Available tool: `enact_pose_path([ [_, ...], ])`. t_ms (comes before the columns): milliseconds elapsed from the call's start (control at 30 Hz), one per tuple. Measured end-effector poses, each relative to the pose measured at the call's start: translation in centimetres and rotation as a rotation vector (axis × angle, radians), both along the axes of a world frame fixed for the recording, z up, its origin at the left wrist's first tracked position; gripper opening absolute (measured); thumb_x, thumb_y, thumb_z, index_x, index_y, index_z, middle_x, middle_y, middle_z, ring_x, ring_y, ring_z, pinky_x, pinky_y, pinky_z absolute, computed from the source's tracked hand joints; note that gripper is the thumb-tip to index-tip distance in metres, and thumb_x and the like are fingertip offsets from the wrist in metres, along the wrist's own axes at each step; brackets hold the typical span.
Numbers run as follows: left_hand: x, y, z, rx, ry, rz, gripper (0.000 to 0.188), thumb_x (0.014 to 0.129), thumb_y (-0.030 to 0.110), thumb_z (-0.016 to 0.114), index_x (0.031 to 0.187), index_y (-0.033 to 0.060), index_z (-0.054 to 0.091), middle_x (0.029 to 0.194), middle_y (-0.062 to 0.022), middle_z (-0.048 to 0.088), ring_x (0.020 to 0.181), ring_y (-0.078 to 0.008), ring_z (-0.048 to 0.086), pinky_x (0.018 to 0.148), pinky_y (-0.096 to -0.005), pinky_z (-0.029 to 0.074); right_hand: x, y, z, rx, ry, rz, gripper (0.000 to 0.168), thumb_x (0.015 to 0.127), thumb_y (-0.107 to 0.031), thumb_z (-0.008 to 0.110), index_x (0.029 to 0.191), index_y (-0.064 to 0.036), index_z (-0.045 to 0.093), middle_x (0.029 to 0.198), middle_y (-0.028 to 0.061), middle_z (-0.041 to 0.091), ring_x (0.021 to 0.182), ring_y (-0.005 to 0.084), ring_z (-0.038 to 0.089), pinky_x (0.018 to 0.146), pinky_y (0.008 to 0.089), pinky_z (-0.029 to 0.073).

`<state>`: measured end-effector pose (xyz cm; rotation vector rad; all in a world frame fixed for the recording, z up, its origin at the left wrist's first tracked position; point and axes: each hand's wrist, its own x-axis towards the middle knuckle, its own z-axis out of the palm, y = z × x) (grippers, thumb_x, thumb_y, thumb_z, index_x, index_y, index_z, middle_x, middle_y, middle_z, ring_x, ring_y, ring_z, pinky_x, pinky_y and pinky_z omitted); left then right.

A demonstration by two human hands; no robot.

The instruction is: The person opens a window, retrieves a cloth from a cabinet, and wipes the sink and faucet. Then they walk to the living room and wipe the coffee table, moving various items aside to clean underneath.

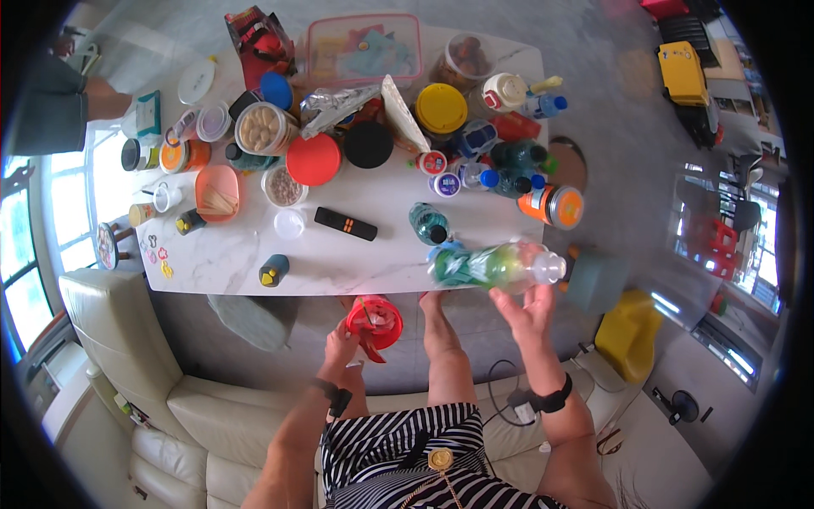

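My right hand (pixel 533 312) grips a clear plastic bottle (pixel 493 266) over the table's front edge. The bottle lies nearly level, its uncapped neck to the right, with green showing in or through its body. My left hand (pixel 342 343) holds the rim of a red bin (pixel 399 326) below the table edge, between my legs. Crumpled pale wrappers (pixel 380 316) and a red strip are in the bin. Just behind the clear bottle, a teal bottle with a black cap (pixel 429 223) lies on the marble-patterned table (pixel 356 267). Something light blue beside it is partly hidden.
A black remote control (pixel 345 224) and a small dark teal container (pixel 274 270) lie nearer me. Jars, lidded tubs and bottles crowd the back, including an orange jar (pixel 550 207) at the right edge. A grey stool (pixel 594 280) stands to the right; another person's arm (pixel 108 100) reaches in far left.
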<state>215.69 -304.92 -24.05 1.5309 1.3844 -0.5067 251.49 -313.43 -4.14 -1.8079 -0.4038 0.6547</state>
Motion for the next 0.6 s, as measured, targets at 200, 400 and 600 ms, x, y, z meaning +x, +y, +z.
enact_pose_path([
  [200,0.9,-0.6,-0.3,0.013,-0.01,-0.021,0.05,0.074,0.023,0.057,0.124,0.0203,0.055,0.098,-0.0189,0.065,0.095,-0.0382,0.061,0.082,-0.0445,0.049,4.7,-2.4,-10.5,-0.277,-0.404,-0.061,0.072,0.067,-0.005,0.076,0.129,0.0,0.04,0.125,0.0151,0.047,0.117,0.0279,0.047,0.099,0.0383,0.038],
  [400,2.7,-0.9,1.4,-0.003,-0.046,0.034,0.045,0.074,0.012,0.057,0.117,0.0052,0.059,0.097,-0.0192,0.067,0.094,-0.032,0.065,0.08,-0.0375,0.05,6.7,-2.5,-14.7,-0.291,-0.491,-0.086,0.073,0.067,-0.004,0.077,0.13,-0.002,0.04,0.127,0.0164,0.046,0.12,0.0334,0.045,0.101,0.0402,0.036],
  [600,2.0,-1.1,0.8,-0.035,-0.051,0.06,0.049,0.074,0.018,0.059,0.122,0.015,0.057,0.096,-0.018,0.066,0.092,-0.034,0.064,0.078,-0.0415,0.051,6.8,-3.5,-14.8,-0.278,-0.582,-0.005,0.088,0.066,-0.01,0.08,0.138,-0.003,0.03,0.138,0.0172,0.04,0.127,0.0341,0.04,0.103,0.0412,0.035],
])
